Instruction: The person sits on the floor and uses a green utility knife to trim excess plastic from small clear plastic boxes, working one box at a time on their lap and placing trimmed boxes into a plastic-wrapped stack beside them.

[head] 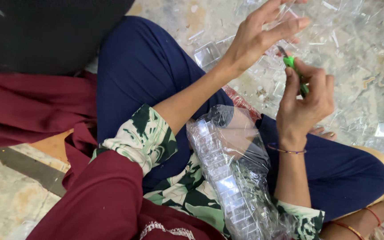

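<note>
Lap: a clear bag [241,178] of stacked plastic pieces is being rested there, filled
Right hand [305,104]: a green-handled cutter [295,69] is being gripped tight
Left hand [263,33]: fingers are being spread wide, holding nothing
Floor [370,58]: loose clear plastic pieces [207,55] are lying scattered, unbagged

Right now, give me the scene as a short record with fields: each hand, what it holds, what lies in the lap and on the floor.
left hand: left hand raised, fingers spread, holding nothing that shows
right hand: right hand closed on a small green-handled cutter, blade end up
lap: clear plastic bag of stacked clear plastic pieces, lying across the navy trousers
floor: scattered clear plastic pieces on stone floor
wrist: thin bangle on right wrist
</note>
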The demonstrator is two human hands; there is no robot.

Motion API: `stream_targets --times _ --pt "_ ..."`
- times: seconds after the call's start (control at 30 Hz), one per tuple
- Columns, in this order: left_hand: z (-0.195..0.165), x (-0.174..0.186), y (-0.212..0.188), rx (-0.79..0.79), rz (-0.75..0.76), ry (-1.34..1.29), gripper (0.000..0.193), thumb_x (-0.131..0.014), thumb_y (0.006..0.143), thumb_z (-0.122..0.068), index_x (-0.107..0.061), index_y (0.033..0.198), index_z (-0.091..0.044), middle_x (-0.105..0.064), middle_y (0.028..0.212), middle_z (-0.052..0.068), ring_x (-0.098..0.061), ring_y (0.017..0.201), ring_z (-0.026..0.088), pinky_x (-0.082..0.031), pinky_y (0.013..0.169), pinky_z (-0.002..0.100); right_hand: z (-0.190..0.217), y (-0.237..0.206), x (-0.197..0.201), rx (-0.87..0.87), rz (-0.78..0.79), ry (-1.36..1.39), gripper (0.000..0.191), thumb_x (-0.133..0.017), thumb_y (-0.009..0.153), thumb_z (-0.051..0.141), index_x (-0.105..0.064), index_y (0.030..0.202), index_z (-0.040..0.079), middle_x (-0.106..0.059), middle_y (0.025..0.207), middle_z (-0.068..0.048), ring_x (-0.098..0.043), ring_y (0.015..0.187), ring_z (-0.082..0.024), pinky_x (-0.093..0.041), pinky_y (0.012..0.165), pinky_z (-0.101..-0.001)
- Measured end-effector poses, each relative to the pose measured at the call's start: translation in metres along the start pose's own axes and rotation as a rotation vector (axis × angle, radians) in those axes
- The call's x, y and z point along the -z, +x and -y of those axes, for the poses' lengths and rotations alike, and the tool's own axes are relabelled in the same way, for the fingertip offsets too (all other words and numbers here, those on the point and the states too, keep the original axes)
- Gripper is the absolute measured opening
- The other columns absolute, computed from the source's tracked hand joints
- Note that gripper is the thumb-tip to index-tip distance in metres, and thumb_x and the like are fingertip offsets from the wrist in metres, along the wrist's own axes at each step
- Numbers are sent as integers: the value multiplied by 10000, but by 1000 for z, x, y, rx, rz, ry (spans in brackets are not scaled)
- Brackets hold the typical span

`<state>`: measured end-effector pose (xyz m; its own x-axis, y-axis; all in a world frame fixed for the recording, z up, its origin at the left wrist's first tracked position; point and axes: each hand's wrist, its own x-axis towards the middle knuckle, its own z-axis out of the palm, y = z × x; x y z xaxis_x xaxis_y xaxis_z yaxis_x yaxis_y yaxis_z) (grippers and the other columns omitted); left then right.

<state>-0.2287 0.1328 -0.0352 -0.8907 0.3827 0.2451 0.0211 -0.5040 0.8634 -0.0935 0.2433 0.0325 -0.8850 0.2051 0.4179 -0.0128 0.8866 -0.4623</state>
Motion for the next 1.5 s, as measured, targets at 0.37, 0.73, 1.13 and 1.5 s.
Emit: stream_targets --times 0.37,0.73,1.13,1.5 --pt "-1 2 -8 95 -102 333 430 -809 902 -404 -685 1271 -221 -774 1053 34 -722 947 123 -577 754 267 6 -2 -6 -86 86 183 67 -778 1071 -2 -716 1092 -16 -727 1026 -92 -674 849 -132 -506 737 -256" --pt "-3 8 -9 53 184 15 384 -788 985 -261 -662 1326 -135 -575 1430 4 -627 1280 163 -684 908 324 -15 12 15 -725 502 926 155 -696 993 134 -703 1076 3 -726 873 -57 -497 605 -36 -365 509 -196" --pt "-3 8 -3 53 157 -73 347 -790 1000 -184 -660 1304 -79 -562 1325 35 -615 1207 180 -681 894 349 -4 10 20 -451 357 581 123 -752 995 68 -687 1087 18 -719 1094 -32 -615 925 -60 -489 768 -219" --pt "-1 7 -6 102 148 -12 349 -787 965 -212 -664 1275 -110 -605 1320 32 -635 1232 191 -691 862 342 -2 7 11 -338 309 407 129 -798 948 67 -744 1062 40 -711 1030 -51 -579 884 -110 -473 763 -255"
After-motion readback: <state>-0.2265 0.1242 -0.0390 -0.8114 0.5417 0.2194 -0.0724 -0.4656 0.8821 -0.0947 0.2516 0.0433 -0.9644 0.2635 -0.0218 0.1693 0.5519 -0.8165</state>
